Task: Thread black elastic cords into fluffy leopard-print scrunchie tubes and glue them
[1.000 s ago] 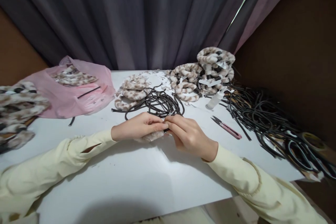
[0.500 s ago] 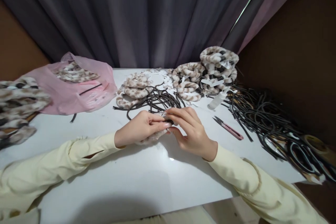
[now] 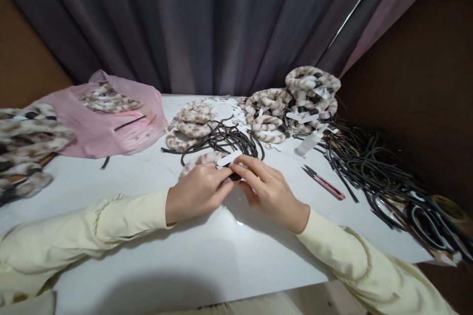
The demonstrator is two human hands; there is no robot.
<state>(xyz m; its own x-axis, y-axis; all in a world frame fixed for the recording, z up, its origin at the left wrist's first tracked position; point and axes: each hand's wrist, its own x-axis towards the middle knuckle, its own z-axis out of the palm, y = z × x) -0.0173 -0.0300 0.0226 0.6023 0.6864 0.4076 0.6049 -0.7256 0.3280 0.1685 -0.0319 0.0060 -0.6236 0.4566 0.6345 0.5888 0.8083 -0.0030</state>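
Note:
My left hand (image 3: 199, 189) and my right hand (image 3: 268, 187) meet at the middle of the table. Both pinch a furry ring (image 3: 205, 158), spotted brown on white, at a black section (image 3: 235, 176) between my fingertips. A white paper tag (image 3: 228, 157) sticks up from the ring beside my right fingers. Part of the ring is hidden behind my left hand. Just beyond lies a bunch of dark cords (image 3: 229, 139), with several more furry rings (image 3: 194, 120) stacked to its left.
Pink-handled thread snips (image 3: 325, 183) and a small glue bottle (image 3: 309, 142) lie right of my hands. A heap of black cords (image 3: 369, 162) and scissors (image 3: 428, 226) fill the right side. A pink plastic bag (image 3: 148, 133) and furry rings (image 3: 33, 133) are at left; tagged rings (image 3: 312, 81) pile up behind.
My left hand has turned over the ring, its fingers now curled from behind. The ring has swung up beyond my hands, and its white tag has come into view.

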